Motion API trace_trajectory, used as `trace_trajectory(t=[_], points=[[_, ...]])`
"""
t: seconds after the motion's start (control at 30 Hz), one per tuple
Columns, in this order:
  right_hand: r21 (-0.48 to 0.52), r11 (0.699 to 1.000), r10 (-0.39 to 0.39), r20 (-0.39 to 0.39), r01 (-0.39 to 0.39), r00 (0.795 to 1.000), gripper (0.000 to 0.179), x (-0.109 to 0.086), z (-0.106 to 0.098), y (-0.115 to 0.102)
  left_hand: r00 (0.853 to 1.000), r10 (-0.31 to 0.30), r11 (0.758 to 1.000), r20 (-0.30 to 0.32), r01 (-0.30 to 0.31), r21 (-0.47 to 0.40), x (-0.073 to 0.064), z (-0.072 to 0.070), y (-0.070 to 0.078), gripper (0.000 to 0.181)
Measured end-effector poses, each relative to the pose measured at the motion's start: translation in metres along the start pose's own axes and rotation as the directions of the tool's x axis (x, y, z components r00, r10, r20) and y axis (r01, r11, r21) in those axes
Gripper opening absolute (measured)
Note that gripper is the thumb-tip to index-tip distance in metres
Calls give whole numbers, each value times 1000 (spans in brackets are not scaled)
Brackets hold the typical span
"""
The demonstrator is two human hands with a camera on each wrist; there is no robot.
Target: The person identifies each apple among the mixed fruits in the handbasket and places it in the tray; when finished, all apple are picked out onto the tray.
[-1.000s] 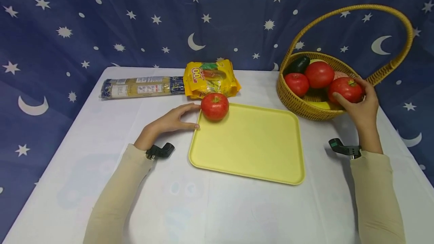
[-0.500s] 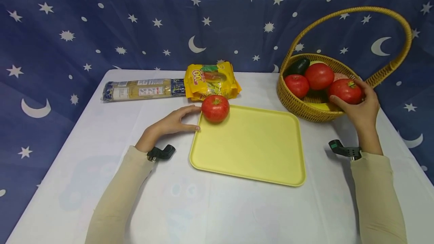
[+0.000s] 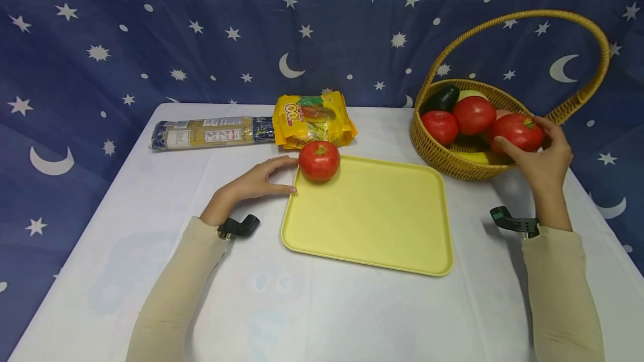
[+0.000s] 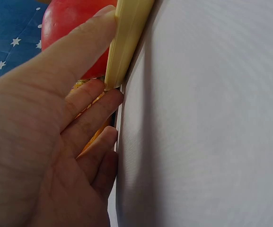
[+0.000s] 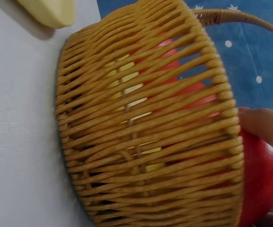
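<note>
My right hand point(image 3: 549, 167) grips a large red tomato point(image 3: 518, 132) at the right side of the wicker basket point(image 3: 465, 167), thumb in front and fingers behind. In the right wrist view the tomato point(image 5: 261, 177) bulges past the basket rim under the fingers. My left hand point(image 3: 251, 181) lies beside the yellow tray point(image 3: 372, 217), fingers extended. Its thumb tip rests at the tray's left edge, and its fingertips reach the far left corner, as the left wrist view also shows. Another tomato point(image 3: 319, 161) sits on that corner of the tray.
Two more tomatoes, one of them a big tomato point(image 3: 474, 115), a dark green vegetable point(image 3: 443, 98) and yellow items lie in the basket, whose tall handle point(image 3: 523, 13) arches above. Behind the tray are a yellow package point(image 3: 314, 119) and a spaghetti pack point(image 3: 211, 132).
The right hand and its tomato have shifted slightly right, and the tomato has tilted so its stem end turns rightward. The left hand and the tray keep their places.
</note>
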State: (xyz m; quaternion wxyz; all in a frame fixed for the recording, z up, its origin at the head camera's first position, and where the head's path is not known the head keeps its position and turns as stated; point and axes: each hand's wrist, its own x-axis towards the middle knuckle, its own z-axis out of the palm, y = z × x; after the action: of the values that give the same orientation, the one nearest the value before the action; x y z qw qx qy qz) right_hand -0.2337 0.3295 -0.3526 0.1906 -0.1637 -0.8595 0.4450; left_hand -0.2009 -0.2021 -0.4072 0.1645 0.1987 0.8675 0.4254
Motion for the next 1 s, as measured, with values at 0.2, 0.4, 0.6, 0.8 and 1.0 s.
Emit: trace_trajectory(t=[0.2,0.4,0.6,0.8,1.0], points=[[-11,1000,-17,-29,16,999,70,-3,-3,-5,1000,12,1000,5,-12,6,-1,0,2,71],[-10,999,-40,-25,40,999,69,-6,-4,-13,1000,0,1000,7,0,19,-1,0,0,72],[-7,1000,-29,-15,29,999,69,-11,-4,-22,1000,-7,1000,2,7,20,-1,0,1,72],[-1,1000,-25,2,25,1000,68,-16,-2,-29,1000,-11,1000,4,11,15,-1,0,3,70],[8,997,-76,0,76,997,68,-20,0,-35,1000,-5,1000,3,5,14,0,0,1,70]])
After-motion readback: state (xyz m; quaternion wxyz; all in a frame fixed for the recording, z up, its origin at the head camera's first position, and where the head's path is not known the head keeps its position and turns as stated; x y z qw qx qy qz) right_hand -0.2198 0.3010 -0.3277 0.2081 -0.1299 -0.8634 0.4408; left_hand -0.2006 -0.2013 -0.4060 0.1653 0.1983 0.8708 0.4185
